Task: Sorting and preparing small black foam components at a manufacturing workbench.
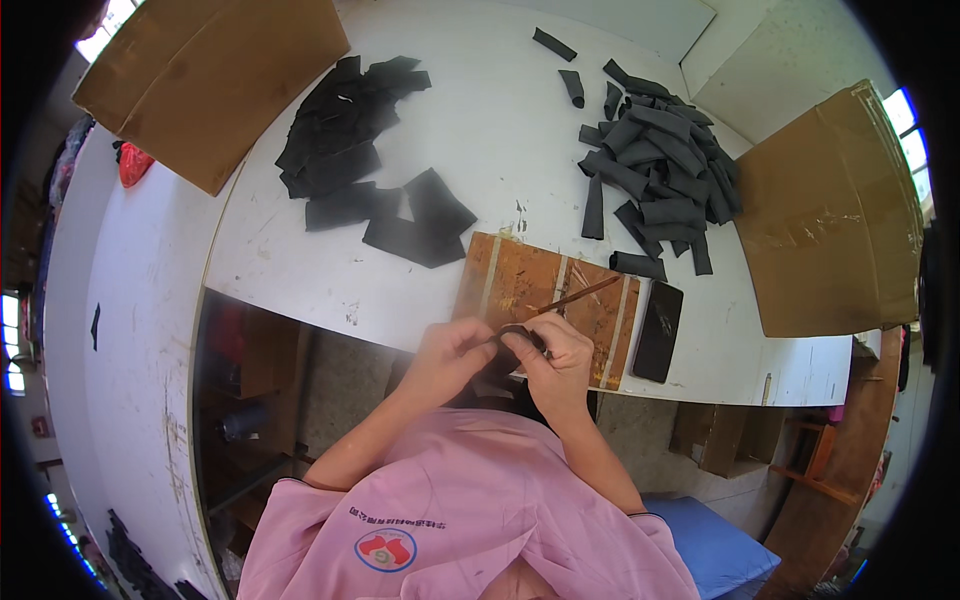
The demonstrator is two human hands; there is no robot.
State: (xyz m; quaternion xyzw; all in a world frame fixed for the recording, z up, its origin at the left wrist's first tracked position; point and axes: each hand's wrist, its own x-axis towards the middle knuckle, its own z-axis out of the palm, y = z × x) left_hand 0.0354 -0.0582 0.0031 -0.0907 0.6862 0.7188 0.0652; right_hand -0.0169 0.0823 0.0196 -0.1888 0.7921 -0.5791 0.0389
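Note:
Both hands meet over the near edge of the table. My left hand (455,358) is closed, pinching a small dark fabric piece (512,342) that looks folded or curled. The other side of that piece is gripped by my right hand (558,358), thumb on top. A thin brown stick (585,293) slants up and to the right from my right hand; it appears tucked among the fingers, though its lower end is hidden. Beneath lies a stained brown board (515,268) with pale strips across it.
Flat black fabric pieces (335,125) lie at the far left, with a few nearer ones (425,222). Rolled dark tubes (665,150) are heaped at the right. A black phone (659,332) rests beside the board. Cardboard boxes stand at left (220,80) and right (830,220).

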